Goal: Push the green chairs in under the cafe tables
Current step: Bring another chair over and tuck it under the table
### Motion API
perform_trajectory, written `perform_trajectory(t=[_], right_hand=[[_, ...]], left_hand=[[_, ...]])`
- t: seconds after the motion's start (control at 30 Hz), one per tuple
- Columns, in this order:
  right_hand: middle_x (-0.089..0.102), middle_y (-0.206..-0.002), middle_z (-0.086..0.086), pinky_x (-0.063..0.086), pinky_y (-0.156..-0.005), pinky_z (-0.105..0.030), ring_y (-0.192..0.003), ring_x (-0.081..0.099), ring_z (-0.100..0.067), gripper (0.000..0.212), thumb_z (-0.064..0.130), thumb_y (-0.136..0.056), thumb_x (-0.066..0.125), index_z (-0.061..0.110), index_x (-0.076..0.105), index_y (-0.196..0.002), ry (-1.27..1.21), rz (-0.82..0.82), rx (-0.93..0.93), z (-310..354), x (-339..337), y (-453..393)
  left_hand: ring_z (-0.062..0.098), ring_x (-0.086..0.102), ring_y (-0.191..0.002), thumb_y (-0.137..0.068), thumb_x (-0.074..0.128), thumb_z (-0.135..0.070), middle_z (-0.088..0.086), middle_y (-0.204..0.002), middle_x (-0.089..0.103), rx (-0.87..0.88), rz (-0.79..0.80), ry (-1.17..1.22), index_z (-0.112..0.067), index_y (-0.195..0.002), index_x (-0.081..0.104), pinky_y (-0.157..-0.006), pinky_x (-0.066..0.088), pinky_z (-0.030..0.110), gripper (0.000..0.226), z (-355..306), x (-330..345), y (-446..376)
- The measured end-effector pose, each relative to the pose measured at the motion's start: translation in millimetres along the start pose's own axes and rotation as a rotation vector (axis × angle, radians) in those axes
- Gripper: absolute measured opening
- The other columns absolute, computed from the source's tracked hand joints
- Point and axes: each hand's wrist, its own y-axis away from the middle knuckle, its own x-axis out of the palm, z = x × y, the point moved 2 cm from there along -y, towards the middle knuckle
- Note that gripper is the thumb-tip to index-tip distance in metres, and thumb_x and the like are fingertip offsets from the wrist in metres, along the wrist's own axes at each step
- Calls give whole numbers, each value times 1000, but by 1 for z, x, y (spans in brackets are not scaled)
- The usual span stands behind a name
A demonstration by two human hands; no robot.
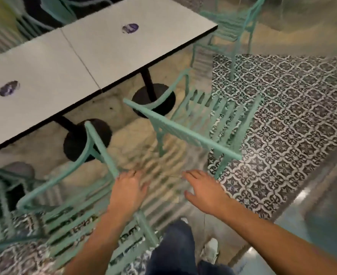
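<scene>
The nearest green chair (96,195) stands out from the desk (44,76), its slatted seat on the near side of the desk's black pedestal base (87,139) and its top rail running from that base back toward the person. The left hand (128,192) lies over the rail with fingers loosely spread; motion blur makes it hard to say whether they grip the rail or only rest on it. The right hand (204,190) hovers just beside it, fingers apart, holding nothing. A second green chair (193,124) stands beyond, also clear of the desk, by the other base (153,100).

To push well, both hands probably belong on the rail, set wide, driving the seat straight toward the pedestal, so the legs slide without catching the base or the patterned tile floor (282,116).
</scene>
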Motion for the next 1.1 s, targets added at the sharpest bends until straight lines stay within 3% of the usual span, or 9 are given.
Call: perform_trajectory(t=[0.2, 0.47, 0.57, 0.63, 0.7, 0.77, 0.87, 1.0, 1.1], right_hand=[[42, -146, -2, 25, -114, -36, -134, 36, -22, 60, 38, -92, 46, 20, 32, -147, 58, 167, -298, 37, 3, -96], [42, -145, -1, 32, -107, -28, -130, 40, -19, 64, 38, -93, 53, 17, 30, -148, 29, 275, -504, 114, 26, -176], [48, -132, 1, 39, -86, -15, -108, 50, -12, 64, 38, -93, 58, 16, 30, -147, -259, 348, -284, 142, 25, -204], [49, -137, -9, 41, -89, -25, -118, 52, -22, 68, 42, -91, 60, 11, 33, -145, -404, 505, 3, 144, 37, -234], [53, -133, -11, 49, -83, -32, -117, 55, -29, 66, 44, -88, 62, 9, 41, -140, -571, 663, 205, 145, 53, -258], [64, -109, -9, 53, -60, -29, -90, 63, -24, 49, 41, -91, 59, 11, 52, -129, -724, 759, 336, 157, 60, -276], [66, -91, -10, 53, -55, -32, -77, 64, -26, 40, 36, -93, 54, 10, 57, -123, -801, 821, 447, 173, 69, -300], [68, -112, -16, 58, -66, -42, -97, 68, -34, 51, 33, -81, 64, 12, 56, -127, -845, 957, 517, 186, 72, -324], [64, -112, -14, 55, -76, -44, -99, 63, -30, 28, 25, -93, 54, 16, 53, -120, -779, 957, 446, 192, 64, -344]], left_hand=[[28, 60, -96, -87, 46, -37, 5, -106, 65, -294, -34, 113, -14, -107, 65, -78, 51, 38, 36, 33, 6, -6], [24, 62, -91, -86, 48, -34, 0, -103, 64, -570, -176, 247, -17, -112, 64, -71, 52, 36, 35, 50, 2, 19], [25, 61, -99, -89, 48, -37, 1, -113, 64, -830, -228, 427, -18, -119, 62, -79, 50, 36, 39, 55, 1, 42], [22, 62, -98, -91, 51, -37, 1, -112, 64, -1064, -230, 647, -20, -121, 60, -81, 49, 34, 35, 59, 12, 64], [17, 64, -82, -91, 49, -42, -1, -96, 68, -1272, -206, 781, -26, -109, 61, -74, 51, 33, 27, 56, 22, 92], [16, 62, -75, -91, 50, -42, -3, -83, 67, -1474, -205, 838, -26, -94, 61, -70, 52, 32, 19, 47, 34, 117], [21, 61, -73, -92, 55, -36, 4, -80, 66, -1810, -226, 959, -25, -82, 57, -67, 48, 31, 16, 20, 49, 144], [20, 57, -69, -93, 57, -20, 14, -86, 68, -2283, -666, 1219, -11, -82, 64, -63, 44, 30, 16, -41, 55, 136], [31, 58, -82, -95, 52, -18, 20, -92, 65, -2530, -1024, 1459, -5, -88, 63, -71, 45, 36, 18, -85, 68, 108]])
